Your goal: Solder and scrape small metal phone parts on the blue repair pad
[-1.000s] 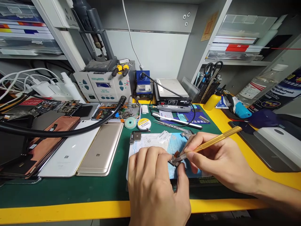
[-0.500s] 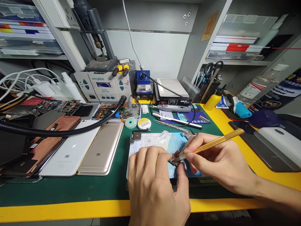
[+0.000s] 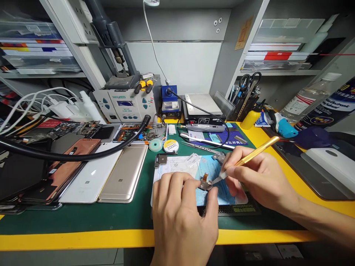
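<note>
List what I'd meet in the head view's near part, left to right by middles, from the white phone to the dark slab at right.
White phone, gold phone, left hand, small metal part, right hand, dark slab.

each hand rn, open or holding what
Left hand: at the small module; whether gripping it cannot be told.
Right hand: closed, holding the gold-handled blade.

"MI" on gold phone (image 3: pixel 124 170), "QUICK" on station (image 3: pixel 127 108)
</note>
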Available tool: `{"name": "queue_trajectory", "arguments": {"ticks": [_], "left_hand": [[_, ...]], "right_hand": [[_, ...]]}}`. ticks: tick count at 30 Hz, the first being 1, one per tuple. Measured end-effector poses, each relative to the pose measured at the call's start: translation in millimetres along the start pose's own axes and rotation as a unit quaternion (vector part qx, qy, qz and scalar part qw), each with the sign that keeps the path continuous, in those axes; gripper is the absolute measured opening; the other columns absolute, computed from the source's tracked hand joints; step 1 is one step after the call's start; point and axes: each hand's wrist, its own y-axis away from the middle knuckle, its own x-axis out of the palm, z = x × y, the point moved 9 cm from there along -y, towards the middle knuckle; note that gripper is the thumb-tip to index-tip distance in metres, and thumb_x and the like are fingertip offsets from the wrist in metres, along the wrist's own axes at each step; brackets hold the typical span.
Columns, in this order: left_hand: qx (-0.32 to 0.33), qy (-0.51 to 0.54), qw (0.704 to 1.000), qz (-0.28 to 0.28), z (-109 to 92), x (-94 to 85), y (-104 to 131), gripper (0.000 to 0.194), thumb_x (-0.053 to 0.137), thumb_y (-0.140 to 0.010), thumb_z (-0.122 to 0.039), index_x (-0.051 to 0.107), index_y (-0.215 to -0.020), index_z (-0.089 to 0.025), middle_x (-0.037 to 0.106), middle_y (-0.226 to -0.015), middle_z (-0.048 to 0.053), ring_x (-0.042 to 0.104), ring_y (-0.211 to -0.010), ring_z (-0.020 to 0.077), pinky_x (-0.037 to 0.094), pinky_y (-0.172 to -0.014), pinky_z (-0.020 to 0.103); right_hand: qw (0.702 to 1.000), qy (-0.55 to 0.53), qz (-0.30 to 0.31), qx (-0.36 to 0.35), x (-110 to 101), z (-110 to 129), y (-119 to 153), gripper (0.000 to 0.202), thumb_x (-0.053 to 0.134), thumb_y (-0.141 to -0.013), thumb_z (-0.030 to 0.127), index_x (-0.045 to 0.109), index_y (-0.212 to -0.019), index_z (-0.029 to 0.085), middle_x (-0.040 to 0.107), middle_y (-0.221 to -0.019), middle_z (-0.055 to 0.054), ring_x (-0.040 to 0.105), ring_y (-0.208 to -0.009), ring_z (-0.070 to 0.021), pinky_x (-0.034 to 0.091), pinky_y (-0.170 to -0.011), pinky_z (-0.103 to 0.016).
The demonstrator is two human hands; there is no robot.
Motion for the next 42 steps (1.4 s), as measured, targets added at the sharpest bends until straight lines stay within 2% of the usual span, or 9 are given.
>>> {"name": "queue_trajectory", "arguments": {"ticks": [8,12,17,21,26,30,34,38,42], "left_hand": [[0.027,0.014,1.0,0.0,-4,-5.3,2,0.018,0.073,-0.084,-0.027,0.061,-0.076,-0.016,0.06,-0.079,0.005,0.055,-0.083,0.0231,0.044,-0.075,0.039],[0.067,0.047,0.996,0.04,-11,-5.6,5,0.003,0.069,-0.086,-0.019,0.067,-0.083,-0.018,0.065,-0.089,0.006,0.057,-0.088,0.0229,0.043,-0.079,0.04],[0.095,0.127,0.983,0.093,-12,-10.8,7,0.013,0.058,-0.087,-0.006,0.063,-0.085,-0.018,0.066,-0.092,0.005,0.059,-0.091,0.02,0.045,-0.083,0.038],[0.101,0.117,0.982,0.107,-8,-15.3,-3,0.016,0.055,-0.089,-0.006,0.061,-0.095,-0.019,0.063,-0.092,0.004,0.058,-0.091,0.0181,0.047,-0.081,0.033],[0.098,0.025,0.963,0.249,-4,14.0,-19,0.03,0.051,-0.091,-0.015,0.059,-0.118,-0.026,0.056,-0.122,0.006,0.056,-0.114,0.0225,0.048,-0.091,0.038],[0.082,-0.012,0.95,0.302,0,23.7,-24,0.015,0.05,-0.091,-0.019,0.061,-0.1,-0.027,0.057,-0.117,0.003,0.059,-0.103,0.0215,0.049,-0.084,0.038],[0.056,0.002,0.953,0.299,1,20.6,-23,0.007,0.052,-0.091,-0.019,0.053,-0.085,-0.023,0.058,-0.097,0.001,0.057,-0.088,0.0193,0.046,-0.077,0.036],[0.041,0.012,0.962,0.268,3,14.9,-19,0.011,0.057,-0.09,-0.023,0.05,-0.081,-0.022,0.057,-0.088,0.0,0.055,-0.083,0.0183,0.043,-0.072,0.035],[0.064,0.059,0.969,0.231,-1,8.3,-15,0.012,0.061,-0.089,-0.023,0.052,-0.082,-0.021,0.058,-0.084,0.0,0.056,-0.082,0.0171,0.044,-0.072,0.033]], "right_hand": [[0.999,-0.032,-0.011,0.014,-5,-2,-1,0.015,0.068,-0.088,0.031,0.06,-0.079,0.021,0.063,-0.05,0.003,0.056,-0.038,-0.0144,0.044,-0.033,-0.021],[1.0,0.009,0.007,0.022,2,1,1,0.023,0.068,-0.088,0.038,0.061,-0.077,0.019,0.065,-0.052,0.001,0.055,-0.037,-0.012,0.044,-0.035,-0.02],[0.999,0.028,0.013,0.017,6,6,4,0.025,0.068,-0.087,0.039,0.058,-0.078,0.018,0.066,-0.053,0.001,0.054,-0.036,-0.0105,0.044,-0.034,-0.019],[1.0,-0.003,-0.002,0.009,3,9,3,0.025,0.064,-0.09,0.036,0.052,-0.075,0.019,0.065,-0.054,0.002,0.054,-0.034,-0.0101,0.042,-0.031,-0.018],[1.0,-0.014,0.002,0.014,1,7,0,0.015,0.061,-0.088,0.03,0.055,-0.081,0.019,0.065,-0.059,0.003,0.059,-0.037,-0.013,0.043,-0.029,-0.019],[1.0,-0.006,0.01,0.024,2,6,0,0.013,0.06,-0.088,0.026,0.056,-0.078,0.018,0.066,-0.057,0.003,0.057,-0.034,-0.0112,0.042,-0.03,-0.018],[0.999,0.006,0.015,0.028,2,7,1,0.013,0.058,-0.088,0.023,0.056,-0.077,0.018,0.066,-0.052,0.003,0.056,-0.033,-0.0095,0.042,-0.032,-0.017],[0.999,0.014,0.01,0.029,1,8,2,0.013,0.059,-0.09,0.026,0.057,-0.08,0.018,0.066,-0.051,0.002,0.056,-0.033,-0.0101,0.042,-0.033,-0.018],[0.999,0.039,0.013,0.024,2,10,3,0.015,0.06,-0.091,0.031,0.059,-0.084,0.018,0.064,-0.049,0.003,0.055,-0.034,-0.0116,0.043,-0.035,-0.02]]}}
